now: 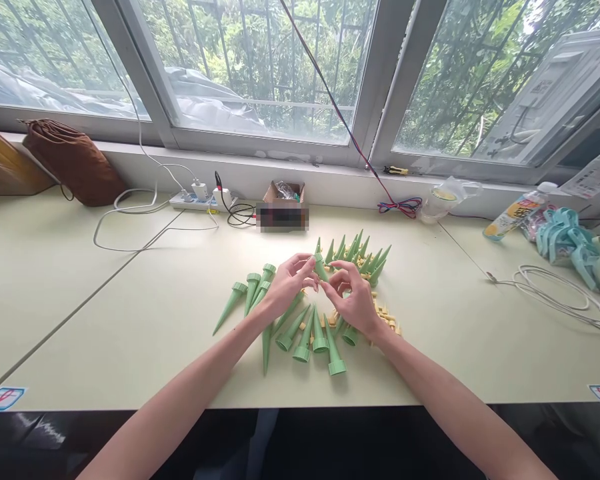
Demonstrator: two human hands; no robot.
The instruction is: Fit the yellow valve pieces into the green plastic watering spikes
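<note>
Between my two hands is a green plant watering spike, its ribbed cap end up and its narrow part slanting down to the right. My left hand is closed on it near the cap, thumb and fingers pinching. The fingers of my right hand are curled in at the lower end, the thumb touching it; a small part there may be hidden. Several more green spikes lie in front of and below the hands, others to the left. Behind the right hand, a group of spikes stands points up. Small yellow pieces are scattered beside that hand.
At the back of the pale table are a power strip with cables, a small open box and a bundled wire. A brown pouch lies left. To the right are a bottle, light-blue clips and a white cable.
</note>
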